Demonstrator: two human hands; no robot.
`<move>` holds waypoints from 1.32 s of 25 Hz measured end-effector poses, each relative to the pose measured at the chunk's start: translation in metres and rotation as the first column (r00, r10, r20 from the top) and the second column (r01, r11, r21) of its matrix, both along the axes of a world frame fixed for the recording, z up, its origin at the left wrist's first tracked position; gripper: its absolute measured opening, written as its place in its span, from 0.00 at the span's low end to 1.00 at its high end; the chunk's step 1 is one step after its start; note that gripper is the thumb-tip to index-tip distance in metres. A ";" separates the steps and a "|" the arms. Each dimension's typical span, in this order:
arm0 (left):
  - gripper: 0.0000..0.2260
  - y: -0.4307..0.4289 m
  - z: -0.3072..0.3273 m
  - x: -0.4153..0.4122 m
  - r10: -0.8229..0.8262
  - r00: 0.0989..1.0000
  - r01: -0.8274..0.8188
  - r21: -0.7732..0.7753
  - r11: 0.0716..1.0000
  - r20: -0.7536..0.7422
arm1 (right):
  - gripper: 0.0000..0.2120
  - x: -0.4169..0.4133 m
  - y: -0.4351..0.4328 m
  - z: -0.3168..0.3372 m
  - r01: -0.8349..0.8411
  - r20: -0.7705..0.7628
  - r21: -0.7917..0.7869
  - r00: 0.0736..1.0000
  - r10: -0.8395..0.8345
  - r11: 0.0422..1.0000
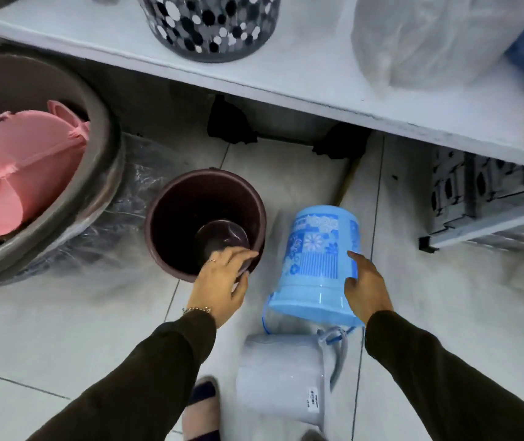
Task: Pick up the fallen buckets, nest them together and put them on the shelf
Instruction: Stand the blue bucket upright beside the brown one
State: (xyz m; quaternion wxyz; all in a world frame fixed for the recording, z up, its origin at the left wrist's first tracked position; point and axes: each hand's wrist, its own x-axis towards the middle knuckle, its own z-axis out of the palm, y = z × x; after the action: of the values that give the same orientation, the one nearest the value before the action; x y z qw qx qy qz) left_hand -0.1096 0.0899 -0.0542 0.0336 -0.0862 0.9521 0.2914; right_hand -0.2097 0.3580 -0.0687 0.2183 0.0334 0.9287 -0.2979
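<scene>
Three buckets lie below the shelf point(286, 84). The left hand point(222, 281) grips the near rim of the mouth-up maroon bucket point(178, 211). Just to its right, the blue bucket point(321, 249) lies base toward the shelf and mouth toward the person, with the right hand point(367, 289) resting straight-fingered against its side.

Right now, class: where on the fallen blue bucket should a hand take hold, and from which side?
Probably the rim, from the person's near side: the blue bucket lies tipped with its base toward the shelf and its wider open end facing the person, so fingers can hook that edge. The right hand touches its wall.
</scene>
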 end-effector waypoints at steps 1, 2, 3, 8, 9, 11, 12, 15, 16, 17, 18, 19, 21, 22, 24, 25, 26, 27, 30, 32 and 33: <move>0.19 0.023 -0.013 0.002 -0.074 0.996 0.070 0.077 0.995 0.054 | 0.29 0.008 0.023 -0.006 0.038 0.037 0.022 0.999 -0.039 0.999; 0.19 0.045 -0.030 0.004 -0.109 0.985 0.091 0.141 0.986 0.130 | 0.31 0.016 0.045 -0.015 0.058 0.085 0.049 0.994 -0.062 0.997; 0.21 0.064 -0.048 0.005 -0.107 0.972 0.071 0.174 0.982 0.208 | 0.32 0.022 0.064 -0.026 0.062 0.142 0.073 0.987 -0.072 0.995; 0.22 0.109 -0.127 0.002 0.155 0.878 -0.239 0.134 0.962 0.453 | 0.23 0.049 0.109 -0.094 0.057 0.264 0.056 0.962 -0.069 0.997; 0.19 0.112 -0.132 0.000 0.180 0.879 -0.255 0.115 0.960 0.442 | 0.17 0.053 0.112 -0.101 0.091 0.213 0.024 0.972 -0.094 0.996; 0.13 0.116 -0.127 -0.009 0.171 0.909 -0.211 0.067 0.975 0.379 | 0.08 0.050 0.115 -0.101 0.165 0.093 -0.030 0.982 -0.162 0.986; 0.11 0.117 -0.120 -0.014 0.156 0.927 -0.186 0.056 0.981 0.341 | 0.06 0.045 0.116 -0.095 0.195 0.043 -0.052 0.980 -0.193 0.979; 0.10 0.124 -0.087 -0.040 0.187 0.960 -0.212 0.102 0.972 0.210 | 0.07 0.017 0.117 -0.064 0.242 -0.064 -0.140 0.965 -0.252 0.960; 0.09 0.126 -0.075 -0.054 0.214 0.962 -0.237 0.127 0.963 0.169 | 0.07 0.003 0.117 -0.052 0.263 -0.062 -0.179 0.959 -0.278 0.948; 0.09 0.128 -0.064 -0.071 0.236 0.963 -0.255 0.150 0.955 0.132 | 0.08 -0.012 0.118 -0.042 0.277 -0.068 -0.203 0.953 -0.295 0.939; 0.10 0.130 -0.054 -0.089 0.254 0.962 -0.268 0.178 0.947 0.096 | 0.09 -0.028 0.120 -0.034 0.281 -0.087 -0.205 0.949 -0.303 0.938; 0.10 0.132 -0.045 -0.108 0.272 0.959 -0.282 0.215 0.935 0.072 | 0.10 -0.044 0.123 -0.028 0.284 -0.110 -0.190 0.945 -0.307 0.940; 0.12 0.137 -0.030 -0.145 0.307 0.950 -0.310 0.299 0.903 0.058 | 0.13 -0.074 0.131 -0.017 0.301 -0.122 -0.177 0.938 -0.325 0.937; 0.14 0.139 -0.027 -0.158 0.312 0.947 -0.318 0.317 0.894 0.072 | 0.16 -0.083 0.135 -0.014 0.307 -0.109 -0.177 0.938 -0.329 0.935; 0.24 0.144 -0.027 -0.175 0.293 0.939 -0.334 0.280 0.900 0.181 | 0.20 -0.097 0.144 -0.015 0.319 -0.078 -0.177 0.938 -0.336 0.931; 0.30 0.148 -0.029 -0.177 0.274 0.925 -0.340 0.252 0.906 0.262 | 0.20 -0.101 0.147 -0.018 0.331 -0.077 -0.176 0.934 -0.348 0.927; 0.33 0.152 -0.033 -0.176 0.256 0.912 -0.339 0.235 0.911 0.321 | 0.19 -0.103 0.150 -0.021 0.341 -0.089 -0.173 0.929 -0.359 0.924; 0.35 0.157 -0.037 -0.172 0.247 0.903 -0.339 0.230 0.912 0.351 | 0.20 -0.102 0.151 -0.025 0.345 -0.106 -0.166 0.925 -0.364 0.924; 0.35 0.167 -0.045 -0.158 0.286 0.916 -0.366 0.293 0.883 0.281 | 0.23 -0.095 0.151 -0.031 0.296 -0.178 -0.198 0.927 -0.331 0.935; 0.35 0.170 -0.045 -0.156 0.320 0.924 -0.373 0.315 0.873 0.208 | 0.22 -0.090 0.148 -0.035 0.233 -0.234 -0.239 0.928 -0.289 0.943; 0.35 0.170 -0.045 -0.157 0.317 0.928 -0.366 0.315 0.875 0.196 | 0.22 -0.089 0.147 -0.037 0.201 -0.259 -0.231 0.930 -0.260 0.952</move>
State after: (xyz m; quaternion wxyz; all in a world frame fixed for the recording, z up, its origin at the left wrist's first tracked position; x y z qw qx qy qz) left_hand -0.2664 0.2598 -0.0991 0.0622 -0.2660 0.8507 0.4490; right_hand -0.2990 0.5045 -0.1057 0.0474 0.0771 0.9052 -0.4152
